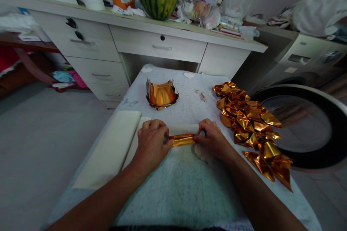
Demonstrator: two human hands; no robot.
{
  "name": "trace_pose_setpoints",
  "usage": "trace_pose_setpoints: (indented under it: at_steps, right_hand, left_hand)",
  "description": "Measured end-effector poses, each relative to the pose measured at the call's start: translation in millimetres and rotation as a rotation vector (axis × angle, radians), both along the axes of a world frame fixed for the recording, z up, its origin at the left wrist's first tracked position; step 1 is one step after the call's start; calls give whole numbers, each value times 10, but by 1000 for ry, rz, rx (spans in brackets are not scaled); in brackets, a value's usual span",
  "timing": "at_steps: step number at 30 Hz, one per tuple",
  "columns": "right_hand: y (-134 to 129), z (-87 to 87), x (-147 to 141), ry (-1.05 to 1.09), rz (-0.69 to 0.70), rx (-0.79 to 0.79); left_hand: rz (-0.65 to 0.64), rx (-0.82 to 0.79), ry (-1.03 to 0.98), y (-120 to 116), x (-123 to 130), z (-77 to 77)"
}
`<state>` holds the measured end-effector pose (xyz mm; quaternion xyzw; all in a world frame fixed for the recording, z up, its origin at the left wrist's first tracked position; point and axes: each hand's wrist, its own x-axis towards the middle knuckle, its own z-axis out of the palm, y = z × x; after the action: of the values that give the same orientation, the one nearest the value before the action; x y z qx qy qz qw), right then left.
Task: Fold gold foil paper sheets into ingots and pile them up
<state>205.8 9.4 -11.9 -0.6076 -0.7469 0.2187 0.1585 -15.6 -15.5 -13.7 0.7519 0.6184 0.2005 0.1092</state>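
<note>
1. The step in hand, as I judge it, is folding or rolling a gold paper strip [183, 140] between my two hands; the pictures do not settle which.
2. The strip lies crosswise on the cloth-covered table [173, 191], right in front of me, with a white curl [183, 129] along its far side. The curl looks like the pale back of the same sheet, though I cannot be sure.
3. My left hand [153, 137] is mostly closed, fingers bent over the left end of the curl and thumb pressed on the near gold edge.
4. My right hand [213, 138] is closed to a pinch at the other end, thumb low on the gold and forefinger up by the white. How the remaining fingers sit, I cannot fully tell.
5. I'd say the next move calls for even pressure from both thumbs, so that the two ends stay level and the crease doesn't run crooked.
6. Beside my left hand lie pale sheets [111, 148]; beyond my hands stands a curved gold stack [162, 94]. Folded gold pieces [244, 115] lie heaped to my right.
</note>
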Motion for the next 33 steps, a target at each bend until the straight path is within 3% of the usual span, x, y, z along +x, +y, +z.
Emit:
trace_pose_setpoints:
  at_steps: [14, 28, 33]
  right_hand:
    - [5, -42, 56, 19, 30, 12]
    - [12, -51, 74, 73, 51, 38]
    - [10, -36, 68, 79, 50, 29]
  left_hand:
    - [-85, -26, -484, -103, 69, 140]
    - [-309, 328, -469, -125, 48, 59]
    - [-360, 385, -463, -131, 61, 59]
